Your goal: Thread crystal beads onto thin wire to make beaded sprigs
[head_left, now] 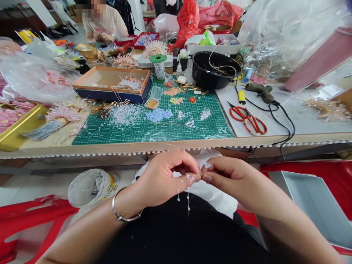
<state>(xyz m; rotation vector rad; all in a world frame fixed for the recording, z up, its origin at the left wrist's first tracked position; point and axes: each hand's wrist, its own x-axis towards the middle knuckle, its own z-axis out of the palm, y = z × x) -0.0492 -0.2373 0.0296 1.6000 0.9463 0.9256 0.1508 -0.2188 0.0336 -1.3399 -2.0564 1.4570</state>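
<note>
Over my lap, just in front of the table edge, my left hand (172,176) pinches a beaded ornament (188,176) of clear beads on thin wire. Short strands of small clear beads dangle from it below my thumb. My right hand (225,174) meets it, thumb and forefinger closed on the ornament's other end by a pale petal-like piece (206,165). The fingertips almost touch, and the exact part between them is partly hidden. On the green cutting mat (123,136) lie clear beads (125,115), blue petals (158,115) and a small box of gold beads (152,103).
Red-handled scissors (247,119), a glue gun (261,91) with a looping black cord and a black bowl (216,71) occupy the right side. A shallow box (110,82) stands at the back left. Below are a white bucket (88,189) and a grey bin (316,209). Another person (106,22) sits across.
</note>
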